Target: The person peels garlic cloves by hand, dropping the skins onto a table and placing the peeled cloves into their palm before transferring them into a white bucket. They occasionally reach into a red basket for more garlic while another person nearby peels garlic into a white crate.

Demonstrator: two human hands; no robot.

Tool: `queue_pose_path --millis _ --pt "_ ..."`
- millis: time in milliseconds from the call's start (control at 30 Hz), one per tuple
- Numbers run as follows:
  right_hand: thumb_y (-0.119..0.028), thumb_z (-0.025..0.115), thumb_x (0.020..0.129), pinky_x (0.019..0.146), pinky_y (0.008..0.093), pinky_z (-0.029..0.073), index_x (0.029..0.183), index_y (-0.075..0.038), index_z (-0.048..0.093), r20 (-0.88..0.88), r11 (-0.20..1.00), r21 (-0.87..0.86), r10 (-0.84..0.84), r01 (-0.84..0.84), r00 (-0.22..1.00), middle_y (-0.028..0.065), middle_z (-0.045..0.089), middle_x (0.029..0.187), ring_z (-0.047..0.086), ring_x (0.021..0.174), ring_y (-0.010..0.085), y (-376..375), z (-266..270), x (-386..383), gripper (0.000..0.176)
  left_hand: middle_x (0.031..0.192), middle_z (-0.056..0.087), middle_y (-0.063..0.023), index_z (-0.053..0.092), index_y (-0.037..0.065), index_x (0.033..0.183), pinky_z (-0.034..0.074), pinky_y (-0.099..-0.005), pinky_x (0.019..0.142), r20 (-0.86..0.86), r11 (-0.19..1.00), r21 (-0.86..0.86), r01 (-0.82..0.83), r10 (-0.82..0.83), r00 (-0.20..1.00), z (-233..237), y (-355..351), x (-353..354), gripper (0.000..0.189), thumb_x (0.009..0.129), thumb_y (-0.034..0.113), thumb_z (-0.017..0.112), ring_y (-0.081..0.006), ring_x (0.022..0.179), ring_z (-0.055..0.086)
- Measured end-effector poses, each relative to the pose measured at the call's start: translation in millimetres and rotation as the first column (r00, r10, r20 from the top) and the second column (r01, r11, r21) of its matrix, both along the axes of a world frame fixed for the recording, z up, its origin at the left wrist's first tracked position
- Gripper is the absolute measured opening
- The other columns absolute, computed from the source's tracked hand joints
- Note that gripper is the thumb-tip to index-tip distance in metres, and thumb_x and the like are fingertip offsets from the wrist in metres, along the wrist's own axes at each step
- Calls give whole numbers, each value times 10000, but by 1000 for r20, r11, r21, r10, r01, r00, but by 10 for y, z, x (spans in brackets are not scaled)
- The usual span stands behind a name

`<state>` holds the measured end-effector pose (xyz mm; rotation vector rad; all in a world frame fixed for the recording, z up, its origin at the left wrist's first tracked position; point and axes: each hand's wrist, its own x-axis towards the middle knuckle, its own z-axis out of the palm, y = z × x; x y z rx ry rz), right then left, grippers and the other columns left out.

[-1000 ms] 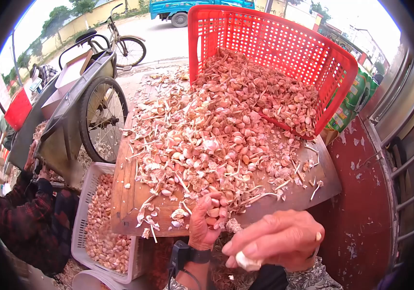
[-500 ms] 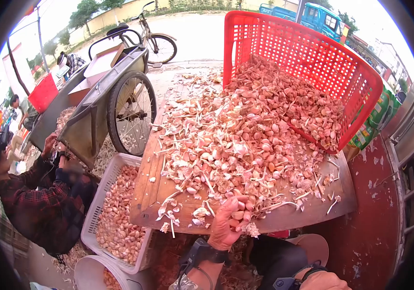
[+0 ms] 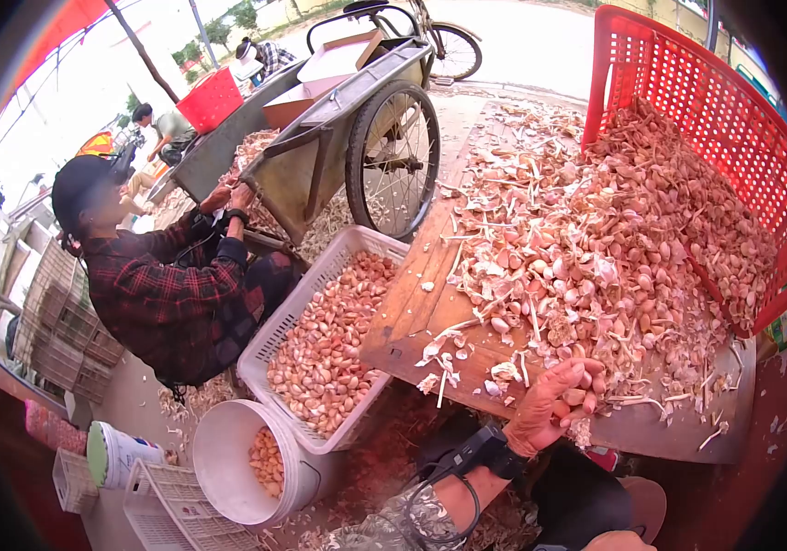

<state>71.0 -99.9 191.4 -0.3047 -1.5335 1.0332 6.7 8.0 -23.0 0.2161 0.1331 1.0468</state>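
Observation:
My left hand [image 3: 542, 411], with a black strapped device on the wrist, rests at the near edge of the wooden table. Its fingers are curled around several garlic cloves [image 3: 574, 397], and a bit of papery husk hangs below the palm. Just beyond the fingers spreads a large heap of garlic cloves [image 3: 586, 275], mixed with loose skins and dry stems. Only the back of my right hand [image 3: 618, 542] shows, cut off by the bottom edge, so its fingers are hidden.
A red basket [image 3: 715, 110] lies tipped on the table, garlic spilling out. Left of the table stand a white crate [image 3: 260, 354] of cloves and a white bucket [image 3: 228, 459]. A person in a plaid shirt [image 3: 150, 294] works beside a metal cart [image 3: 306, 174].
The view has swung left, so the table and basket sit further right and more of the crate, bucket and plaid-shirted person shows. My left hand still holds cloves at the table edge.

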Motion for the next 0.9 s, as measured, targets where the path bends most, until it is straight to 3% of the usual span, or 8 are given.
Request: queue_pose_path --millis 100,167,233,367,533,633,667,900 --pt "-13 547 813 521 367 576 1109 34 479 68 1000 12 25 -26 997 241 636 917 681 672 309 135 -26 -7 308 954 543 -133 505 -34 1103 368 -150 400 13 1000 8 -6 6 1000 -29 19 -3 277 938 188 512 -135 693 563" --pt "-15 586 836 522 323 546 1041 49 519 194 968 236 -131 84 972 190 634 886 671 699 278 317 -167 8 225 957 545 -131 512 -18 1102 375 -152 408 25 1000 22 -11 11 1000 -41 26 -12 267 936 190 518 -143 706 564" --pt "13 508 907 594 253 522 1072 49 548 339 882 351 -433 315 835 213 633 887 648 696 218 477 -451 56 173 921 585 -106 534 15 1125 351 -151 378 43 999 17 -44 43 998 20 21 -11 278 932 215 540 -133 689 588" --pt "54 554 848 630 347 501 998 55 552 513 751 358 -654 555 555 183 622 906 627 722 294 875 -845 345 150 876 582 -57 543 0 1136 353 -154 393 -9 993 -79 -87 87 996 70 -11 -53 293 941 218 532 -102 666 581" --pt "45 556 849 599 356 478 993 40 555 579 739 430 -666 518 469 161 606 877 602 712 293 1058 -1113 398 144 867 565 -13 458 21 1293 380 -154 442 -86 994 22 -107 108 990 37 19 -62 455 926 266 568 -87 675 555" --pt "36 564 842 583 357 470 998 27 568 605 753 420 -648 506 462 154 595 878 595 711 286 1074 -1226 383 156 852 556 22 496 25 1264 398 -166 499 -176 957 -223 -183 146 974 228 7 45 409 941 272 547 -56 659 525" --pt "39 567 836 580 354 468 1000 25 572 628 750 404 -644 524 438 150 588 878 594 708 279 1072 -1257 398 165 845 559 42 530 29 1232 423 -182 554 -53 993 39 -109 111 992 -76 42 -12 371 949 269 536 -38 653 511" --pt "60 569 808 575 340 461 1008 17 588 644 742 420 -649 522 406 135 562 858 574 690 254 1077 -1240 408 205 814 567 38 568 43 1158 433 -186 574 -152 974 -55 -221 211 966 67 38 54 280 941 220 551 -34 622 488"
